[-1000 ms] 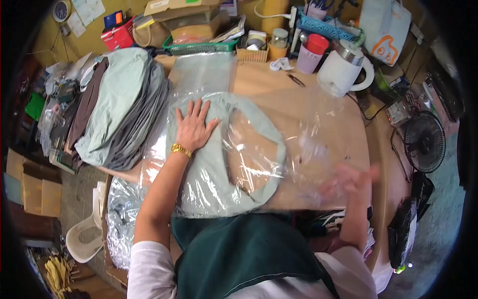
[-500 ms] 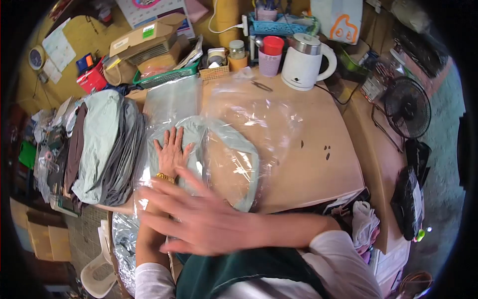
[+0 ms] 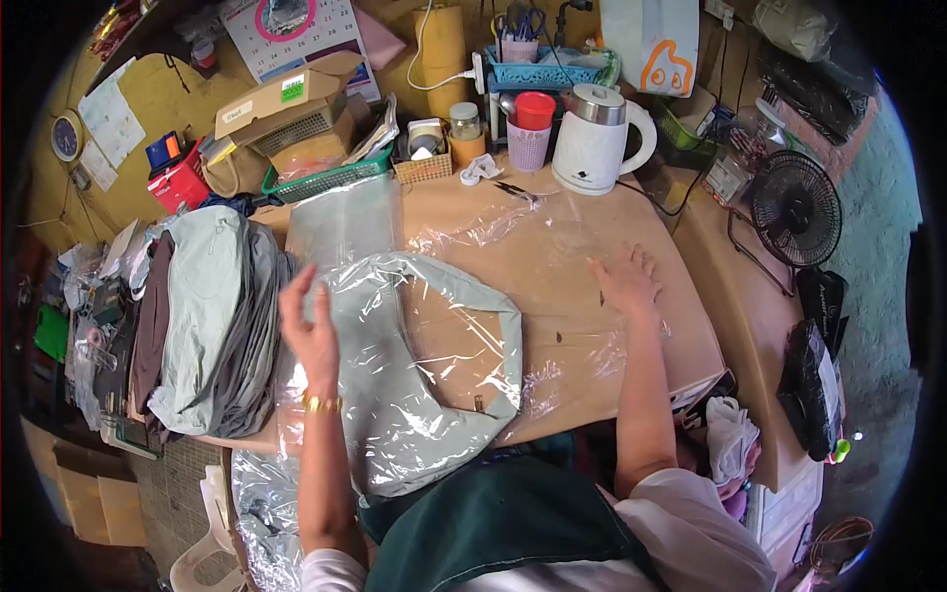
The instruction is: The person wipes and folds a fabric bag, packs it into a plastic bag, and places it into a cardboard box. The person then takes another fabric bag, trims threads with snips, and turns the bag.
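Note:
A pale grey-green fabric bag (image 3: 380,365) with a wide looped strap (image 3: 506,345) lies under clear plastic film on the table in front of me. My left hand (image 3: 311,331) is raised at the bag's left edge, fingers apart and holding nothing. A gold bracelet (image 3: 322,404) circles that wrist. Over to the right, my right hand (image 3: 628,283) rests palm down on the clear plastic (image 3: 582,242), its fingers spread. The plastic stretches from the bag toward this hand, creased and shiny.
A pile of folded grey and green bags (image 3: 212,326) stands at the left. Flat clear plastic sleeves (image 3: 340,222) lie behind the bag. Toward the back are small pliers (image 3: 515,189), a purple cup (image 3: 530,146) and a white kettle (image 3: 590,148). A black fan (image 3: 795,209) stands right.
My right hand has swept from over my left forearm to the table's right side. My left hand has lifted off the bag and moved left. The bag now sits nearer me, its plastic spread rightward.

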A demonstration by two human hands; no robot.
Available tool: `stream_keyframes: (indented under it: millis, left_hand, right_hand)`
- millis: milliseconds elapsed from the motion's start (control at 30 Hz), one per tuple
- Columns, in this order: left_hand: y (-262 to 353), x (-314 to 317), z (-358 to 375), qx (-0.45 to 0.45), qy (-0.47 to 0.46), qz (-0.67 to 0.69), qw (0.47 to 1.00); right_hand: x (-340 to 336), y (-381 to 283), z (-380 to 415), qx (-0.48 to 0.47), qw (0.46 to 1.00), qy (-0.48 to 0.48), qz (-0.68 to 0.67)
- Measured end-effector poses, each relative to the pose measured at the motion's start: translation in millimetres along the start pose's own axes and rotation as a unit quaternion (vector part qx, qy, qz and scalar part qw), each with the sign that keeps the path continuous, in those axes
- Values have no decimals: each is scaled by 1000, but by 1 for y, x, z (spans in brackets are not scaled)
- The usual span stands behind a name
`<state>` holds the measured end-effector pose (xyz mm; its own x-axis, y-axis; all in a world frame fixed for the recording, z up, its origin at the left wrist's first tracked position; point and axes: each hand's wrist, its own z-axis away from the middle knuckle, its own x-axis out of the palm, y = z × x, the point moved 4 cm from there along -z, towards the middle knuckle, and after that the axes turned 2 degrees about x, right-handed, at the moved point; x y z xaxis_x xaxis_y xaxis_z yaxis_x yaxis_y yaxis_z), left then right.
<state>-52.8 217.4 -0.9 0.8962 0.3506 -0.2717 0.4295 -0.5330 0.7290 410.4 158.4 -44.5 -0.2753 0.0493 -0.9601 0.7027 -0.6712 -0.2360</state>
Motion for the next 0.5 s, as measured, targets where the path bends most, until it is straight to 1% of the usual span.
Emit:
stream_keyframes:
  millis: [33,67,100,133,167,200,233,267,300,333,367,433,467,500]
  left_hand:
    - [76,-13,-6,-4,67,83,994]
    - [121,-32,-3,28,98,100,990]
    - [175,-56,5,182,119,-5,976]
    - [200,-82,18,261,201,-74,941]
    - [226,-102,32,189,317,-278,887]
    - [242,-115,46,245,358,-258,863]
    - [246,-120,58,348,349,-172,853]
    - [250,-123,66,413,332,-127,839]
    - [251,-126,71,439,327,-116,829]
    - [254,-128,74,457,325,-112,820]
    - [255,-130,76,471,325,-107,813]
    - [257,-137,80,488,328,-106,801]
    - [258,-140,83,498,331,-103,795]
    - [259,-144,85,506,331,-99,791]
  right_hand:
    - [-5,1,4,-5,998,26,-63]
    - [5,3,-2,-7,998,20,-56]
    - [21,4,-13,4,999,6,-40]
    - [28,-2,-21,10,1000,-5,-26]
    - [30,-12,-18,-7,1000,-6,-19]
    - [30,-20,-7,-34,998,40,-19]
    - [31,-27,3,-60,994,84,-21]
    - [49,-27,-2,-76,993,84,-17]
    - [72,-25,-17,-140,979,147,-1]
    - [81,-27,-25,-199,957,211,14]
    - [74,-35,-20,-206,955,214,16]
    - [66,-46,-12,-200,971,117,-54]
    - [54,-50,-17,-207,970,121,-50]
    - [46,-54,-28,-217,974,30,-54]
